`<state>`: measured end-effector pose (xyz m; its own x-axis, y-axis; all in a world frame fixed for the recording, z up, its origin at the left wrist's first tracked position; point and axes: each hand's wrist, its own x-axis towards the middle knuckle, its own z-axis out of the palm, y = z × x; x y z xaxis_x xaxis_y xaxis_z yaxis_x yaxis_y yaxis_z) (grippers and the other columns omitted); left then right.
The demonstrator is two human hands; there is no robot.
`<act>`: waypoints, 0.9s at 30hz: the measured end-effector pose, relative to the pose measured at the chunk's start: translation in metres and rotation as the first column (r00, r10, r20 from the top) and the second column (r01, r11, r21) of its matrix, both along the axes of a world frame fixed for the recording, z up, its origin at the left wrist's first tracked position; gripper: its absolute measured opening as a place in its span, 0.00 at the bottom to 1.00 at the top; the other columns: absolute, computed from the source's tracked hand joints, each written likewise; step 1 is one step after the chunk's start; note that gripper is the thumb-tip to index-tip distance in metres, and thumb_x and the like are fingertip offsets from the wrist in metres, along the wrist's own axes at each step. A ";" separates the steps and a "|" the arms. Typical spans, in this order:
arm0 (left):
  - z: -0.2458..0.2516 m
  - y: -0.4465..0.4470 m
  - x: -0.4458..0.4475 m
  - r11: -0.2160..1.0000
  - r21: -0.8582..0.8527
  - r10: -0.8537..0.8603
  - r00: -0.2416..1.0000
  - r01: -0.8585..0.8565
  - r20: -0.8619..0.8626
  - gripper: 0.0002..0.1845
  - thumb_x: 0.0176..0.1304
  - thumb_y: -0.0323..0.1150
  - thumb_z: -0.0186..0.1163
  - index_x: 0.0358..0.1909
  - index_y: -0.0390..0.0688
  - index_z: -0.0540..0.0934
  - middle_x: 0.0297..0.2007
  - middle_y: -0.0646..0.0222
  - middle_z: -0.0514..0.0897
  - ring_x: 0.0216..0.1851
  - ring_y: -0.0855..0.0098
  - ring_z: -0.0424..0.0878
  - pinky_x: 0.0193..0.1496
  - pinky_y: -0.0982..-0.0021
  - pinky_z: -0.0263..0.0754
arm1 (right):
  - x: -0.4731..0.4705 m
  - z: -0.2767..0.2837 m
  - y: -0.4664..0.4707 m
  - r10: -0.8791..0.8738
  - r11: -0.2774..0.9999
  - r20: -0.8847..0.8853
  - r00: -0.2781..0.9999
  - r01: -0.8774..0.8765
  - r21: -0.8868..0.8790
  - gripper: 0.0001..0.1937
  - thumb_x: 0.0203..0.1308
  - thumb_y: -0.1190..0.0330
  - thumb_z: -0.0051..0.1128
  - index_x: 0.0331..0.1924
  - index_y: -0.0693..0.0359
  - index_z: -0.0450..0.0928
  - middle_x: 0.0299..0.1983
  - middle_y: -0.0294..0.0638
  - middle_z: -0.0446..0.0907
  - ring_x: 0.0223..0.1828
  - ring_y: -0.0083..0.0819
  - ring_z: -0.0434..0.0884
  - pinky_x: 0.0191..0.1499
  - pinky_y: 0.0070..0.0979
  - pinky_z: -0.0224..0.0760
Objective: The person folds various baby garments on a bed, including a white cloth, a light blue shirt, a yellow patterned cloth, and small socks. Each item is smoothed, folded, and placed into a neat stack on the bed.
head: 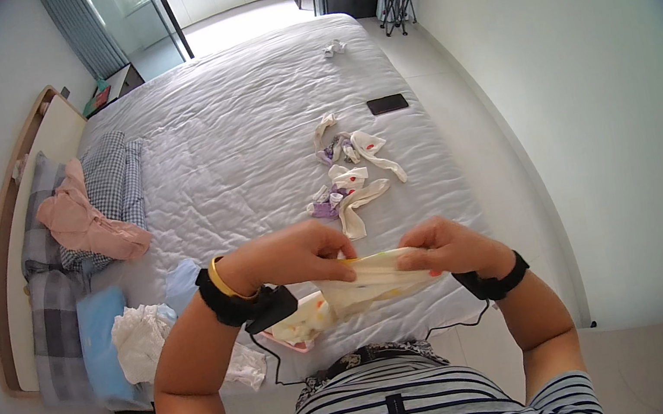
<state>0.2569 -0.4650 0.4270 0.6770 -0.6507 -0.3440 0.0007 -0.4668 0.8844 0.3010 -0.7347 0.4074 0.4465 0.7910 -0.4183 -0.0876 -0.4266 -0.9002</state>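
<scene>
A thin cream garment with small coloured prints (pixel 371 284) is stretched between my two hands above the near edge of the bed. My left hand (pixel 313 255) pinches its upper edge at one end. With thumb and fingers, my right hand (pixel 449 244) grips the other end. Below my left hand lies a yellowish printed cloth (pixel 304 320), partly over a pink-rimmed item (pixel 294 345) that is mostly hidden. Past my hands, cream socks or tights (pixel 359 207) with purple parts and red spots lie in a loose pile. A second similar pile (pixel 368 145) is just beyond it.
The bed (pixel 225 119) has a grey quilted cover. A black phone (pixel 387 104) and small white items (pixel 334 48) rest farther off. White lacy cloth (pixel 141 334), a blue cloth (pixel 105 340), a pink garment (pixel 87 218) and checked pillows (pixel 57 318) are at left. Cables hang from both wrist devices.
</scene>
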 end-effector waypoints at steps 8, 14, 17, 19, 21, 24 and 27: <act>-0.002 -0.024 -0.010 0.989 -0.140 0.081 0.972 -0.050 0.221 0.11 0.60 0.34 0.64 0.34 0.34 0.80 0.23 0.70 0.78 0.26 0.81 0.71 0.31 0.76 0.68 | -0.017 -0.023 0.043 0.257 0.953 -0.071 0.964 -0.240 0.186 0.17 0.65 0.66 0.56 0.53 0.66 0.71 0.40 0.31 0.73 0.41 0.17 0.71 0.44 0.16 0.67; -0.020 -0.022 -0.008 0.847 -0.428 0.453 0.850 -0.316 0.268 0.07 0.61 0.32 0.62 0.35 0.40 0.78 0.29 0.78 0.76 0.31 0.84 0.70 0.37 0.80 0.68 | -0.020 -0.011 0.035 0.046 0.963 -0.170 0.984 0.002 0.269 0.18 0.70 0.57 0.47 0.50 0.64 0.75 0.40 0.30 0.76 0.43 0.17 0.72 0.47 0.18 0.67; -0.043 -0.007 -0.019 0.703 -0.427 0.654 0.753 -0.569 0.075 0.06 0.60 0.31 0.62 0.32 0.38 0.78 0.27 0.76 0.77 0.29 0.83 0.70 0.33 0.78 0.67 | -0.014 -0.007 0.017 -0.155 0.939 -0.152 0.976 0.194 0.284 0.21 0.71 0.55 0.43 0.53 0.65 0.74 0.45 0.33 0.77 0.47 0.19 0.73 0.51 0.21 0.66; -0.063 -0.007 -0.031 0.662 -0.482 0.625 0.778 -0.574 -0.067 0.12 0.59 0.34 0.65 0.40 0.38 0.76 0.32 0.76 0.77 0.34 0.83 0.72 0.37 0.79 0.68 | -0.013 -0.009 0.011 -0.278 0.866 -0.231 0.932 0.347 0.359 0.22 0.71 0.54 0.44 0.54 0.65 0.73 0.47 0.34 0.78 0.49 0.21 0.74 0.53 0.23 0.66; -0.081 -0.013 -0.043 0.650 -0.506 0.618 0.782 -0.567 -0.082 0.18 0.58 0.35 0.66 0.46 0.40 0.74 0.35 0.75 0.76 0.37 0.82 0.73 0.40 0.78 0.68 | -0.014 -0.010 0.006 -0.269 0.783 -0.343 0.900 0.412 0.466 0.25 0.70 0.52 0.44 0.59 0.65 0.69 0.53 0.38 0.76 0.54 0.26 0.74 0.57 0.26 0.66; -0.102 -0.030 -0.052 0.735 -0.440 0.547 0.835 -0.516 -0.066 0.34 0.52 0.39 0.71 0.59 0.46 0.66 0.47 0.67 0.74 0.50 0.73 0.71 0.54 0.70 0.65 | -0.019 -0.007 0.001 -0.279 0.729 -0.425 0.861 0.478 0.491 0.27 0.70 0.52 0.43 0.62 0.64 0.65 0.56 0.40 0.74 0.57 0.28 0.73 0.59 0.27 0.66; -0.118 -0.043 -0.056 0.649 -0.511 0.640 0.768 -0.563 -0.033 0.30 0.54 0.39 0.70 0.57 0.45 0.68 0.46 0.67 0.75 0.49 0.74 0.72 0.55 0.70 0.66 | -0.024 -0.001 -0.004 -0.325 0.713 -0.420 0.847 0.512 0.479 0.28 0.70 0.52 0.43 0.64 0.64 0.62 0.57 0.40 0.73 0.58 0.30 0.72 0.60 0.29 0.66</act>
